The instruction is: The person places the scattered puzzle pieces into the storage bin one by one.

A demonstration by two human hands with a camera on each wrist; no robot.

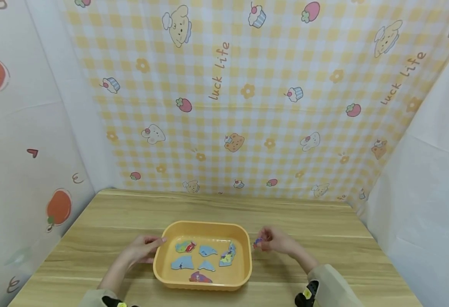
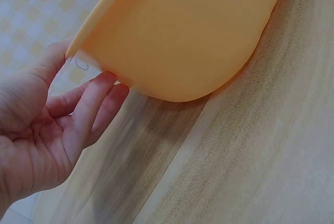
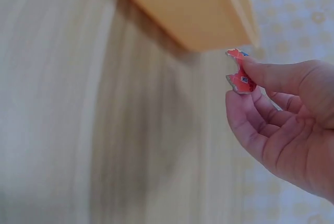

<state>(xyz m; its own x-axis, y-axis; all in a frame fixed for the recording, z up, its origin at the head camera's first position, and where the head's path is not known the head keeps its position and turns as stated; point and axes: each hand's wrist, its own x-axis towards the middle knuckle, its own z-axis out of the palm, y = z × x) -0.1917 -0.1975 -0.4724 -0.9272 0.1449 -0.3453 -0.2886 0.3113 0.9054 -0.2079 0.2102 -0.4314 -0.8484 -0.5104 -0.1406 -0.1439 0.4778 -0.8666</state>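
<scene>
A yellow plastic basin stands on the table with several puzzle pieces lying flat inside, among them a green and red piece, a blue piece and a purple-red piece. My left hand grips the basin's left side; in the left wrist view the thumb is at the rim and fingertips touch the outer wall. Just right of the basin, my right hand pinches a small puzzle piece, red with some blue, between thumb and fingers, above the table.
The wooden table runs back to a yellow checked cloth hanging behind it. White cloths hang at the left and right sides.
</scene>
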